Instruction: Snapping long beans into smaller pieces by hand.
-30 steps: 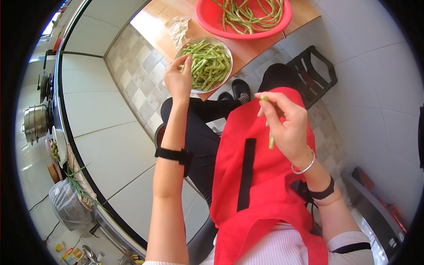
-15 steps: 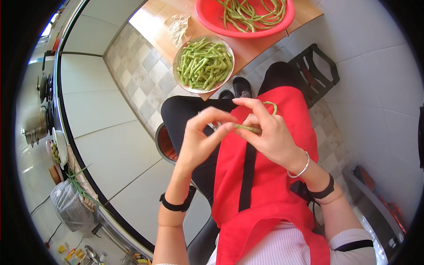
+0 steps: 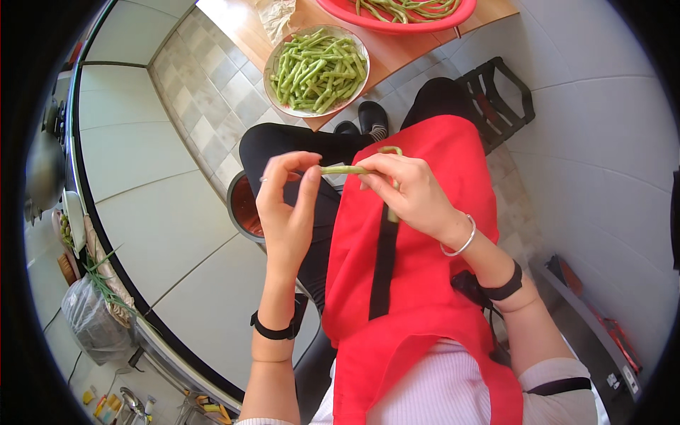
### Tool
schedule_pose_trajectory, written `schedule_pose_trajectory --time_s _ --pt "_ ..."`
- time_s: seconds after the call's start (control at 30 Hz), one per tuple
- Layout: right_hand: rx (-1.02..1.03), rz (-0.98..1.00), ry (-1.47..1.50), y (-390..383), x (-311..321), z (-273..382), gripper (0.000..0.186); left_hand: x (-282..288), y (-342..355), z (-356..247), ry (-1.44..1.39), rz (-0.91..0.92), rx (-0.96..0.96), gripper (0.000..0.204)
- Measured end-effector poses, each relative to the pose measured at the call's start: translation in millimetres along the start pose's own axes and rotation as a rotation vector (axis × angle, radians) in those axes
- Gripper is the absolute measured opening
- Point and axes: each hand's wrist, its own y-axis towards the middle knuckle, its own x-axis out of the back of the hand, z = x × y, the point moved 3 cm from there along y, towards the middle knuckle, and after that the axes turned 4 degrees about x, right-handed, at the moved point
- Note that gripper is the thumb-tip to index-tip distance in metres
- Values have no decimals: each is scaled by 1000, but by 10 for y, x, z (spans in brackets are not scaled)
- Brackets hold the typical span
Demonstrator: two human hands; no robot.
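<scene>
Over my lap, my right hand (image 3: 409, 188) pinches a long green bean (image 3: 343, 170) between thumb and fingers. One straight length sticks out to the left, and the rest curls behind the right hand. At that left end, the thumb and forefinger of my left hand (image 3: 285, 195) close on the tip. Beyond my knees, a white bowl (image 3: 268, 85) with a patterned rim holds a heap of short bean pieces (image 3: 319, 71). Farther back, the red basin (image 3: 397, 27) contains whole long beans (image 3: 411, 10), partly cut off by the picture's edge.
Bowl and basin stand on a wooden table (image 3: 388, 65), beside crumpled paper (image 3: 275, 18). A dark round bin (image 3: 236, 202) is left of my legs. A dark folding stool (image 3: 506, 106) stands right, near the tiled wall. Cabinets and a cluttered counter line the left.
Both hands have moved left and slightly apart, so more of the bean shows between them. The view has shifted, and the bowl and basin now appear higher.
</scene>
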Motion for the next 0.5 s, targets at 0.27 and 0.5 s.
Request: schedule_pose_trajectory --time_s 0.27,0.5 --pt "300 8 -520 -61 -50 254 10 -36 -132 -184 650 155 -469 8" --pt "394 99 -625 -95 -127 254 5 -116 -204 -125 610 278 -468 4"
